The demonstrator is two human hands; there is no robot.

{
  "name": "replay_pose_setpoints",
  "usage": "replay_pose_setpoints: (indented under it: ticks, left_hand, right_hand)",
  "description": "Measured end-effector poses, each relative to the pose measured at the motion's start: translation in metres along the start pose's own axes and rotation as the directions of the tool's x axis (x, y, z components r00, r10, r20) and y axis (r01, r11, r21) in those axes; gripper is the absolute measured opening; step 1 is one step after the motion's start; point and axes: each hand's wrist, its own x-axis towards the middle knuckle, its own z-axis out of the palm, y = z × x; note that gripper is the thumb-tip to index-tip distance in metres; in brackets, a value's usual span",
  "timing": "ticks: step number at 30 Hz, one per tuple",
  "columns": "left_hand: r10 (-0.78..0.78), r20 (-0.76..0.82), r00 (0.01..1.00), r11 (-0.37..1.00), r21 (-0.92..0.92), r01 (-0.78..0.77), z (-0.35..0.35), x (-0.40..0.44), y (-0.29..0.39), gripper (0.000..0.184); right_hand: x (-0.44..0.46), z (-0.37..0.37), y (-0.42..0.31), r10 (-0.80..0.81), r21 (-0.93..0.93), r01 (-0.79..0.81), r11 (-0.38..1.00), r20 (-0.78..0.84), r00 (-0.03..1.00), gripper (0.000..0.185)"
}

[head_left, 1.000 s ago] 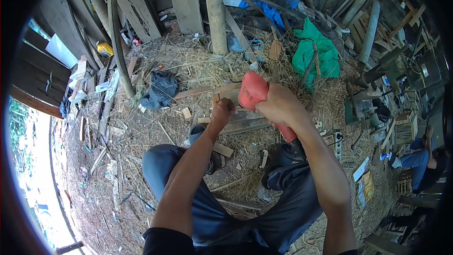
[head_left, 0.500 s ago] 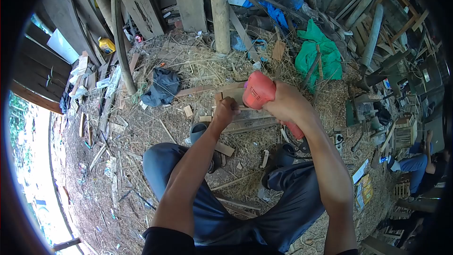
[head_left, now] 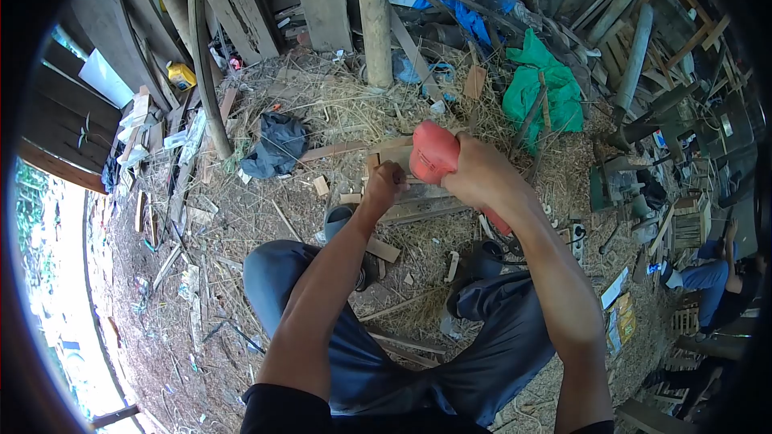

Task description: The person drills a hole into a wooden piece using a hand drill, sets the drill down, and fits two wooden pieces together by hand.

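Observation:
In my right hand (head_left: 476, 169) is a red power tool (head_left: 434, 153), its rounded body pointing left and its lower end showing below my wrist. My left hand (head_left: 384, 185) is closed just left of the tool, at a small wooden piece (head_left: 372, 164); what its fingers pinch is too small to tell. Both hands are over wooden boards (head_left: 422, 210) lying on the ground between my feet. The tool's front tip is hidden from view.
A black plastic bag (head_left: 275, 146) lies to the left, a green one (head_left: 547, 92) to the upper right. A bamboo post (head_left: 374, 24) stands ahead. Wood scraps and straw cover the ground. Another person (head_left: 712, 277) sits at the far right, near a power strip (head_left: 577, 243).
The red tool and my right hand moved slightly right, then back left toward my left hand. My left hand has stayed almost in place.

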Motion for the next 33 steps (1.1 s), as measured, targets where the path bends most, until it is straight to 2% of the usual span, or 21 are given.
replay_pose_setpoints:
  ticks: [2,5,8,11,15,17,20,27,30,33]
  left_hand:
    - [0.022,-0.007,1.0,0.999,0.038,-0.022,-0.002,0.0,0.004,0.029]
    - [0.023,-0.025,0.999,1.0,-0.001,-0.023,-0.002,0.0,0.004,0.03]
    - [0.008,0.005,1.0,1.0,0.025,-0.008,-0.001,0.002,0.003,0.031]
    - [-0.047,0.018,0.999,0.999,-0.025,0.047,-0.003,0.002,0.011,0.027]
    - [-0.102,0.034,0.994,0.993,-0.053,0.104,-0.002,0.002,0.012,0.027]
    - [-0.06,0.011,0.998,0.998,-0.001,0.06,-0.001,0.003,0.009,0.027]
    - [-0.06,0.024,0.998,0.998,0.019,0.06,-0.002,0.003,0.011,0.027]
    - [-0.079,0.038,0.996,0.996,0.046,0.077,-0.002,0.003,0.011,0.028]
    - [-0.09,0.03,0.995,0.996,-0.004,0.09,0.001,0.003,0.005,0.027]
    - [-0.099,0.01,0.995,0.994,-0.054,0.099,0.005,0.004,-0.002,0.03]
  right_hand:
    - [0.006,0.004,0.007,-0.023,0.033,0.024,0.999,-0.036,0.999,0.05]
    - [0.002,0.002,0.01,-0.034,0.083,0.038,0.996,-0.05,0.998,0.05]
    - [0.009,0.011,0.019,-0.088,0.017,0.09,0.996,-0.111,0.99,0.05]
    - [0.003,0.006,0.01,-0.029,0.031,0.03,0.999,-0.053,0.998,0.05]
    - [0.005,0.008,0.01,-0.049,-0.009,0.048,0.999,-0.096,0.994,0.05]
    - [0.002,-0.001,0.005,-0.016,0.024,0.016,1.0,0.033,0.999,0.058]
    - [0.002,0.005,0.006,-0.052,0.002,0.052,0.999,-0.046,0.998,0.052]
    - [0.001,0.007,0.004,-0.044,-0.017,0.043,0.999,-0.026,0.999,0.054]
    - [0.007,0.008,0.014,-0.08,-0.008,0.079,0.997,-0.05,0.996,0.053]
    - [0.01,0.007,0.017,-0.055,0.063,0.054,0.997,0.009,0.998,0.051]
